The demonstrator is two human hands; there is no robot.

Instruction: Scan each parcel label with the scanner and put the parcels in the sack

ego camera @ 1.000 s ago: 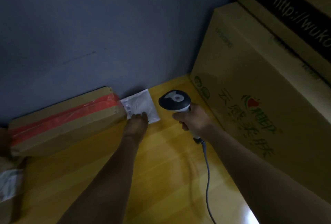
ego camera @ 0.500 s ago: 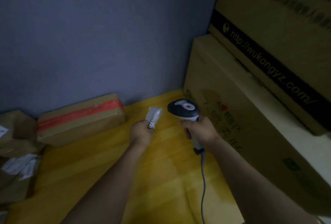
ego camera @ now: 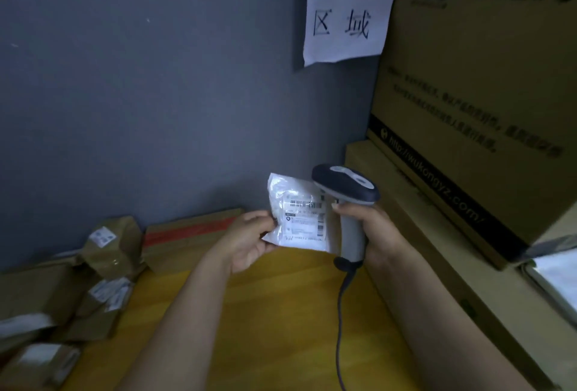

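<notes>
— Both hands busy? What are your fingers on?
— Your left hand (ego camera: 248, 240) pinches the white parcel (ego camera: 298, 214) by its edge, just left of the scanner (ego camera: 346, 187); your right hand (ego camera: 371, 231) grips the scanner's handle.

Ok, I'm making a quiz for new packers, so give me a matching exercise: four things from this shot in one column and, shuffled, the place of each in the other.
Things
1. scanner
2. white parcel
3. paper sign
4. red-taped box

Places
A. lying on the yellow table, against the wall
B. held in the left hand
C. hanging on the grey wall
D. held in the right hand

Pairs: 1-D, 2-B, 3-C, 4-A
</notes>
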